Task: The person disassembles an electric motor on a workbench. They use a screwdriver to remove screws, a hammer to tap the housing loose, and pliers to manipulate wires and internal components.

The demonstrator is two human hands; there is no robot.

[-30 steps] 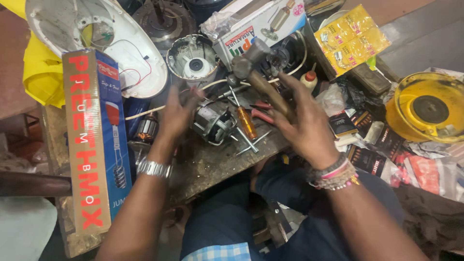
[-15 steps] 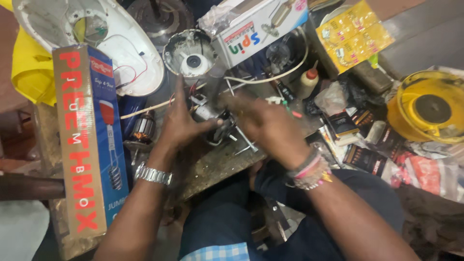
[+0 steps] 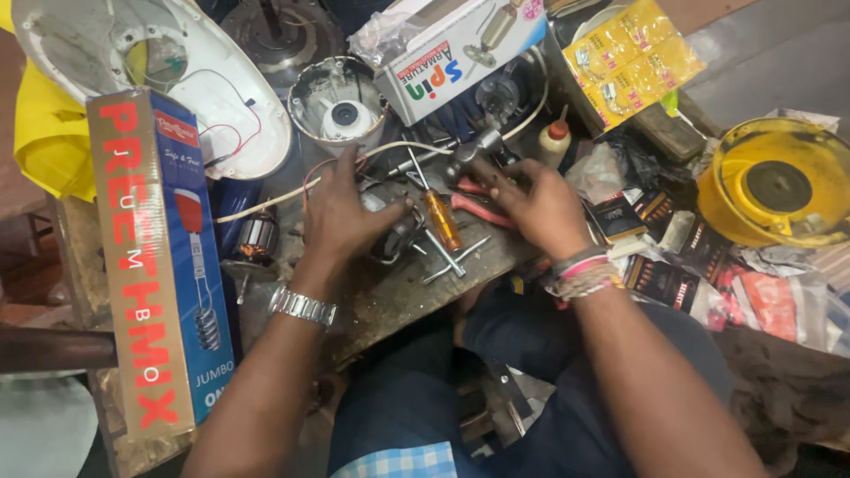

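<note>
Cluttered workbench (image 3: 398, 292) seen from above: the left hand (image 3: 341, 212) clamps a small motor (image 3: 394, 230) at its centre, while the right hand (image 3: 531, 204), fingers loosely curled on red-handled pliers (image 3: 474, 205) beside an orange-handled screwdriver (image 3: 440, 217), would work best with the motor pinned steady.

left wrist: wore a silver metal-link watch (image 3: 303, 306)
right wrist: carried stacked pink and beaded bracelets (image 3: 580, 273)
arms: were bare, no sleeves
legs: wore dark blue trousers (image 3: 398, 398)
shirt: showed a blue-and-white checked hem (image 3: 396, 462)
</note>
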